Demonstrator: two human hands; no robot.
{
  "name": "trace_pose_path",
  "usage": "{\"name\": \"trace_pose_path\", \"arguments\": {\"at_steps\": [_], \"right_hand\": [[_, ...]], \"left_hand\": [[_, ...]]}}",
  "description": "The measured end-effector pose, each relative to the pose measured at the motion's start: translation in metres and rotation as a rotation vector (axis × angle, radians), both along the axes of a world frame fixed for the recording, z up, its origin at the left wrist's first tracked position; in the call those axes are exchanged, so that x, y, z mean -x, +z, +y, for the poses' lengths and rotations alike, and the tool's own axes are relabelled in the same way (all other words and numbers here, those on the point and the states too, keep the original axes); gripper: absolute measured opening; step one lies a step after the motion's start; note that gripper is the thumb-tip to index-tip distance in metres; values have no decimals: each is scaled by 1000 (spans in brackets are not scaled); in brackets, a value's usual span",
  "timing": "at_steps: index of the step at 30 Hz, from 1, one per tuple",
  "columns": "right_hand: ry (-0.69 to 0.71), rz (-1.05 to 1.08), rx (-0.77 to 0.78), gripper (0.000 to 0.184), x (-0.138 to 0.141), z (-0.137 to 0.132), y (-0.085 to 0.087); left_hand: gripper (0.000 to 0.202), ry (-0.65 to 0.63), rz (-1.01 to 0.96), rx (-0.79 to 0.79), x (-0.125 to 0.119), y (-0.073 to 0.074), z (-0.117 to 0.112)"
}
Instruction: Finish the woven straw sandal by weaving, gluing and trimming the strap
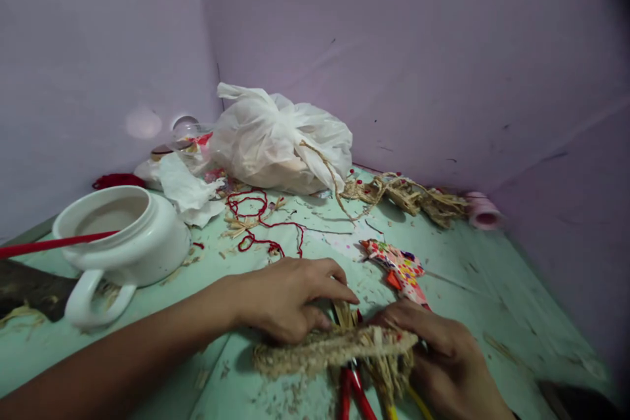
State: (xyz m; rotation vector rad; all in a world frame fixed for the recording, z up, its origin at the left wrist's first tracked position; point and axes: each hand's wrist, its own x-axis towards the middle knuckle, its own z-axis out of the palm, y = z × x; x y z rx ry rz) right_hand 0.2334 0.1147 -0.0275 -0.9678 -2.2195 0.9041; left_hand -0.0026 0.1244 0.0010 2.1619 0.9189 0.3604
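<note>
A flat piece of woven straw (305, 357) lies crosswise near the table's front edge, with loose straw strands hanging from its right end. My left hand (290, 295) is bent over its far edge, thumb and fingers curled against the straw. At the right end, my right hand (443, 357) is closed on the piece; some of its fingers are hidden behind the weave. Red-handled pliers (350, 384) lie under the piece, their jaws mostly covered. Yellow handles (418, 401) of another tool show beside my right hand. Just beyond is a floral-patterned wrapped bundle (401, 269).
A white pot (162, 236) with a red stick (54, 244) across its mouth stands left. Red yarn (266, 223) and straw scraps litter the green tabletop (472, 302). Along the wall are a tied white plastic bag (280, 141), braided straw (408, 193) and a pink roll (483, 211).
</note>
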Motion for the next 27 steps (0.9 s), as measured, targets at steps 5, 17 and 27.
{"name": "trace_pose_path", "arguments": {"at_steps": [5, 17, 27], "right_hand": [[-139, -12, 78, 10, 6, 1, 3], [-124, 77, 4, 7, 7, 4, -8], [-166, 88, -64, 13, 6, 3, -15]], "left_hand": [[28, -82, -71, -9, -10, -17, 15], [10, 484, 40, -463, -37, 18, -71], [13, 747, -64, -285, -86, -33, -80]]}}
